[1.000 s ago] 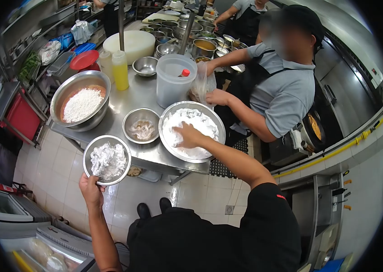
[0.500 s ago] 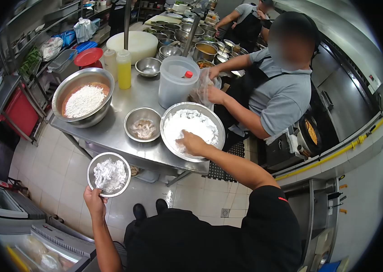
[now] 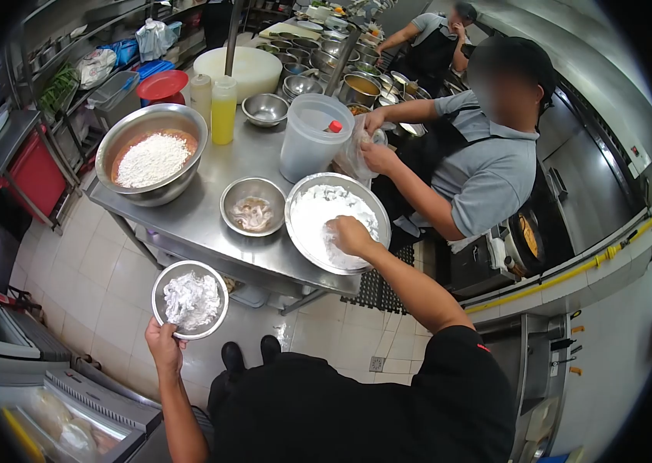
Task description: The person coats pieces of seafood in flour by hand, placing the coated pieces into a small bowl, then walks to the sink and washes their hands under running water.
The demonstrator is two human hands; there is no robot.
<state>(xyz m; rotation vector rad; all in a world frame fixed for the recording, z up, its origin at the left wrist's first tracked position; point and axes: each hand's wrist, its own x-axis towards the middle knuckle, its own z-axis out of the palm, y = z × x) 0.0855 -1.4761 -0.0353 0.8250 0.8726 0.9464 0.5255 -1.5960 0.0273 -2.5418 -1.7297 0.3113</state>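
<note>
My left hand [image 3: 164, 344] grips the rim of a small steel bowl [image 3: 219, 318] holding white-coated pieces [image 3: 191, 299], off the table's front edge. My right hand [image 3: 352, 234] is down in a wide steel bowl [image 3: 378, 212] of white powder [image 3: 326, 208]; its fingertips are partly hidden, and what they hold, if anything, cannot be made out. Just left of that bowl stands a smaller steel bowl [image 3: 231, 198] with pale, wet pieces [image 3: 253, 214]. A large steel bowl [image 3: 175, 184] at the table's left holds white powder over something reddish-orange.
On the steel table [image 3: 218, 251] are a clear plastic bucket [image 3: 304, 143], a yellow squeeze bottle [image 3: 223, 112] and an empty bowl [image 3: 266, 109]. A co-worker [image 3: 488, 166] at the right handles a plastic bag [image 3: 354, 152]. Another person [image 3: 434, 50] stands farther back.
My right hand has drawn its fingers together in the powder. The small bowl in my left hand has moved slightly down and right. The whole view has shifted a little.
</note>
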